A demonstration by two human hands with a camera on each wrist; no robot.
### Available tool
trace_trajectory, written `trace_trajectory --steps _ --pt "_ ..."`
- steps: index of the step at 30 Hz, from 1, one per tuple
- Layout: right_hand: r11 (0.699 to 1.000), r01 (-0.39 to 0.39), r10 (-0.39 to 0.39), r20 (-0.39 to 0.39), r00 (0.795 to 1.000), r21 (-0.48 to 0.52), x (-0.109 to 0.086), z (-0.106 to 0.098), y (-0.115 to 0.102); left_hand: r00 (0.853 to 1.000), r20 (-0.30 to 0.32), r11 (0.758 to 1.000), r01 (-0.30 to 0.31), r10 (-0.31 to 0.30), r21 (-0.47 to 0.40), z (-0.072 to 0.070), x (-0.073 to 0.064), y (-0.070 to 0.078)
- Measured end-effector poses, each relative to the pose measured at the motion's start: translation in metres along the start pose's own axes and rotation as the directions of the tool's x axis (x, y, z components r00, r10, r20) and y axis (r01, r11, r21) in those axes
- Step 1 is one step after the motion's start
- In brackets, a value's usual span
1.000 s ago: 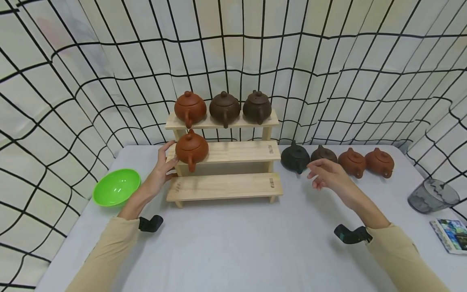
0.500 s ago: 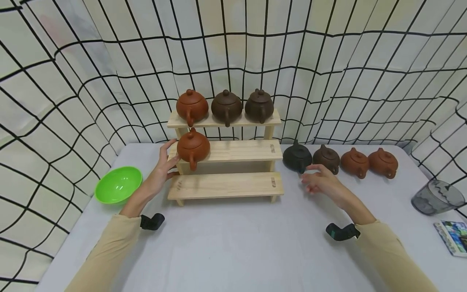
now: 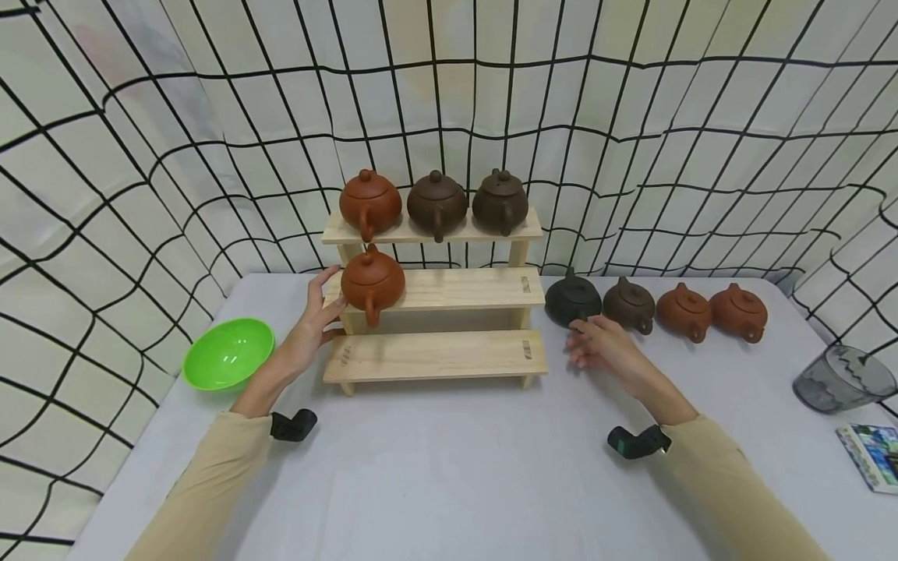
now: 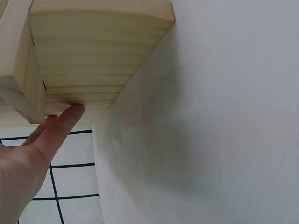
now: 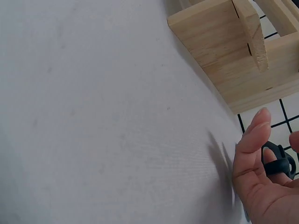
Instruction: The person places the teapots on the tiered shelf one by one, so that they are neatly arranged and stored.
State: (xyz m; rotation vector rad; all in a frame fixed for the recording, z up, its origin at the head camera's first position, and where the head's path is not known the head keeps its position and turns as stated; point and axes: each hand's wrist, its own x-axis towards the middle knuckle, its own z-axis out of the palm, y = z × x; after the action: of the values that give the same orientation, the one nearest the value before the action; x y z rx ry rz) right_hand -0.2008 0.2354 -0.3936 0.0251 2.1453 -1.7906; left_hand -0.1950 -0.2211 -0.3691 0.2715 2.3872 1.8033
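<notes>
A three-tier wooden stand [image 3: 435,354] is in the middle of the table. My left hand [image 3: 309,327] rests against its left end, with straight fingers [image 4: 60,130] on the side panel in the left wrist view. Close by this hand, an orange-brown teapot [image 3: 372,279] sits on the middle shelf. My right hand [image 3: 603,347] is at the black teapot [image 3: 573,299] right of the stand. In the right wrist view, a finger sits in the loop of the dark handle [image 5: 278,166], with the thumb tip close by. The teapot's body is out of that view.
Three teapots stand on the top shelf, the middle one dark brown [image 3: 436,201]. Right of the black teapot are a brown teapot [image 3: 629,302] and two reddish ones. A green bowl [image 3: 228,354] is at left; a grey bin [image 3: 842,382] and a book [image 3: 870,456] are at right.
My right hand has moved left and slightly down from in front of the brown teapot to the black teapot's handle. The left hand stays at the stand.
</notes>
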Motion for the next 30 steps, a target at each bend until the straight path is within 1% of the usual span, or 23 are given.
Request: trace_trajectory --steps 4,9,12,19,25,30 --pt "0.999 -0.019 0.019 -0.006 1.000 0.036 0.005 0.001 0.001 1.000 -0.001 1.000 -0.004 0.004 -0.004 -0.001 0.000 0.001" --pt "0.992 -0.055 0.056 -0.005 0.998 0.113 0.010 0.001 0.003 1.000 0.000 1.000 -0.001 0.001 -0.010 0.000 0.000 0.001" --pt "0.989 -0.066 0.068 -0.007 0.998 0.134 0.011 0.000 0.004 1.000 0.002 1.000 0.000 0.000 -0.011 0.000 0.000 0.002" --pt "0.994 -0.018 0.021 -0.029 0.999 0.109 0.012 0.001 0.006 1.000 0.005 1.000 -0.005 0.005 -0.003 0.000 0.002 0.001" --pt "0.994 0.004 0.005 -0.086 0.996 0.108 0.012 0.004 0.007 1.000 0.005 1.000 0.001 -0.001 -0.013 0.000 0.001 0.000" --pt "0.991 0.029 -0.013 -0.124 0.992 0.129 0.004 0.005 0.003 1.000 0.004 1.000 -0.002 0.002 -0.010 -0.001 0.001 -0.001"
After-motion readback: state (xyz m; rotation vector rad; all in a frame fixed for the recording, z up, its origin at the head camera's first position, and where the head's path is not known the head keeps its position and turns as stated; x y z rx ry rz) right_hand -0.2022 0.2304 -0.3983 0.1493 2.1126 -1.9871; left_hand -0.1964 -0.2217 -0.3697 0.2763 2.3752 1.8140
